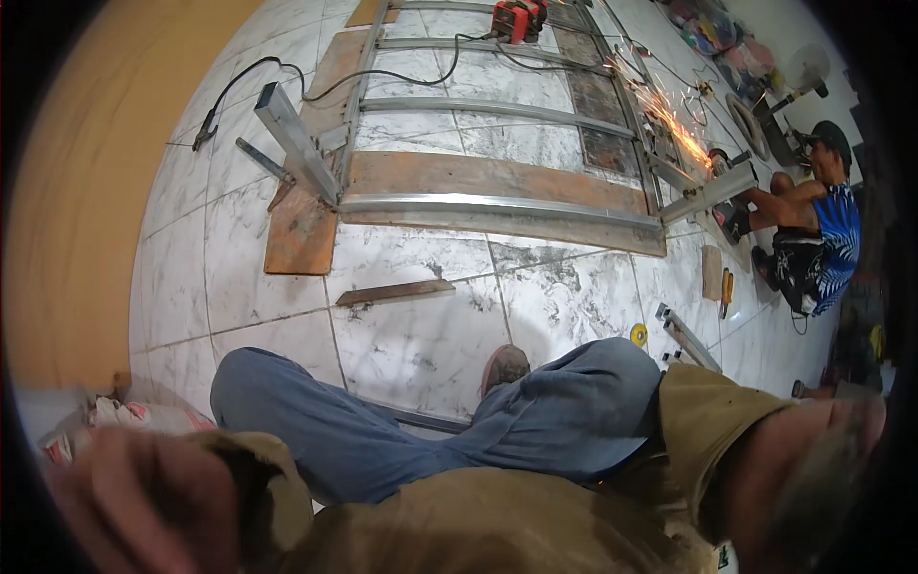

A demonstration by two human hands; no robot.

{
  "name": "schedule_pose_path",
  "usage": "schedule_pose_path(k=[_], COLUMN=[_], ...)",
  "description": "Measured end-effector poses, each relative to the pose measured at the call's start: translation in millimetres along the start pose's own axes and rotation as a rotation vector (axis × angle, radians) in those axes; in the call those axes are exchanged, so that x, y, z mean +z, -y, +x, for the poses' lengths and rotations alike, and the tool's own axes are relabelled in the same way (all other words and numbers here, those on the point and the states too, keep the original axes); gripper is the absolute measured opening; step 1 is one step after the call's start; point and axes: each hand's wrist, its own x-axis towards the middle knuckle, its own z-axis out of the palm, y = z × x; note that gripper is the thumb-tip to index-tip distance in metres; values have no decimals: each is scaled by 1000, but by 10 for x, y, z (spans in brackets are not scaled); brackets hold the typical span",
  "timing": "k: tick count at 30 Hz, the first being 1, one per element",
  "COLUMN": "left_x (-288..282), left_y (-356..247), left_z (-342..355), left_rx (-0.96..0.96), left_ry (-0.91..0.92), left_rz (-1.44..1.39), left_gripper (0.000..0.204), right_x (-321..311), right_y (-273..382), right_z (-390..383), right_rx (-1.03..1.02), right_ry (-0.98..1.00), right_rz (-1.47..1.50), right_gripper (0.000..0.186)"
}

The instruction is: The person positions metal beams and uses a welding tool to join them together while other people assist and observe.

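While sparks [685, 131] fly, the metal frame [497, 108] points lengthwise straight ahead.

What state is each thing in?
Left hand: raised, blurred; grip unclear
Right hand: raised, blurred; grip unclear
Metal frame: lying flat, corner legs attached
Co-worker's grinder: throwing sparks
Red machine: set down; power unclear
Electrode holder: on floor, unheld
Orange-handled tool: lying flat
Bar: loose

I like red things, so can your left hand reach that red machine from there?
Probably not: the red machine sits far from the left hand, with part of the metal frame in between.
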Motion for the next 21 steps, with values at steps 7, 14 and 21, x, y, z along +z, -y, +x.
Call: schedule_pose_path(k=[7,14,21], left_x=[-208,-82,-397], left_y=[1892,2163,2388], left_z=[-883,-1438,-1584], left_rx=[-555,-1206,-1219], left_ry=[499,869,843], left_rz=[900,511,575], left_gripper=[36,42,38], right_x=[-909,-2077,-1485], right_y=[-532,175,455], right_z=[-772,-4315,-5078], right_rx=[530,1447,1952], right_ry=[-452,-1279,-1412], right_rz=[-128,-199,-280], right_gripper=[32,21,32])
